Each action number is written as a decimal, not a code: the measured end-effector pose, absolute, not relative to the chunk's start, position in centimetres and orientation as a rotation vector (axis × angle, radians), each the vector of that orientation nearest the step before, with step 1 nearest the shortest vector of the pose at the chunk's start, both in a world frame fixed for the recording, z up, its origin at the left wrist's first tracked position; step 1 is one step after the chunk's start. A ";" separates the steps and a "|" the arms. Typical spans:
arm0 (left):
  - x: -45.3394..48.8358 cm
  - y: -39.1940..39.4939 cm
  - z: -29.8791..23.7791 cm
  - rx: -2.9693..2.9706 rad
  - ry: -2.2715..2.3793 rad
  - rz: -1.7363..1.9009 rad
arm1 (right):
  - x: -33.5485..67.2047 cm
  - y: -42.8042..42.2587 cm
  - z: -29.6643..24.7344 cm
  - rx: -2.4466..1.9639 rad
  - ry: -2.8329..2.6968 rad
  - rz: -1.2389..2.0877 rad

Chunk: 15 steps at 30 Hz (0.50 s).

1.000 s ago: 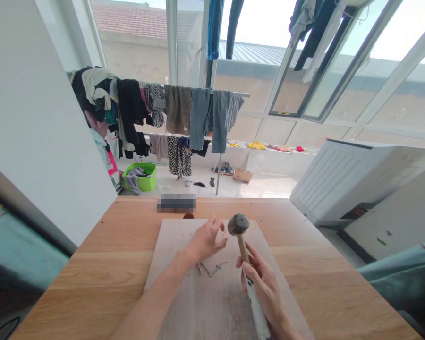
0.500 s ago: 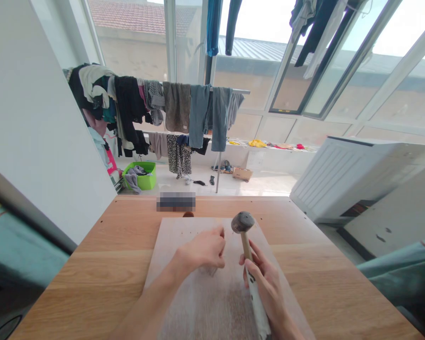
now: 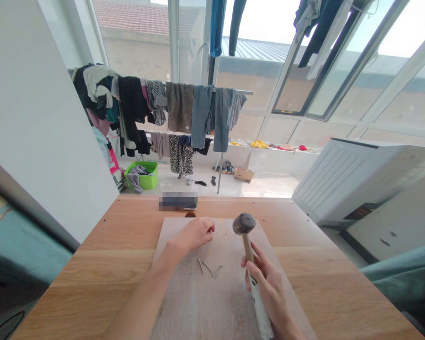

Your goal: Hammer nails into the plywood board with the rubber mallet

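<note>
clasped in right hand (image 3: 267,282): black-headed, long-handled wooden hammer (image 3: 248,249), pointing far. left hand (image 3: 195,233) curled, cannot tell if full. between hands, left of hammer: thin silver metal nails (image 3: 208,268) on flat pale board (image 3: 205,309).

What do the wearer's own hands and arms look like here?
There is no glove on the left hand or right hand; no sleeve shows on the left forearm or right wrist. No watch, bracelet or ring is visible, though some fingers are partly hidden.
</note>
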State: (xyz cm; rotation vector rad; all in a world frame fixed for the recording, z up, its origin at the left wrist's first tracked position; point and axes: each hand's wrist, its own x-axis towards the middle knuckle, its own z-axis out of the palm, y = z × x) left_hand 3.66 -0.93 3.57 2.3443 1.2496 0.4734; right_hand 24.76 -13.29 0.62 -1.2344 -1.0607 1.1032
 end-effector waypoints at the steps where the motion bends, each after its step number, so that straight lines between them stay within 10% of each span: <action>1: 3.8 -0.9 3.5 2.352 1.241 0.482 | 24.8 -13.3 0.6 -1.236 -1.061 1.104; 15: 4.9 -0.8 1.5 2.275 1.140 0.674 | 24.8 -13.4 0.8 -1.241 -1.076 1.094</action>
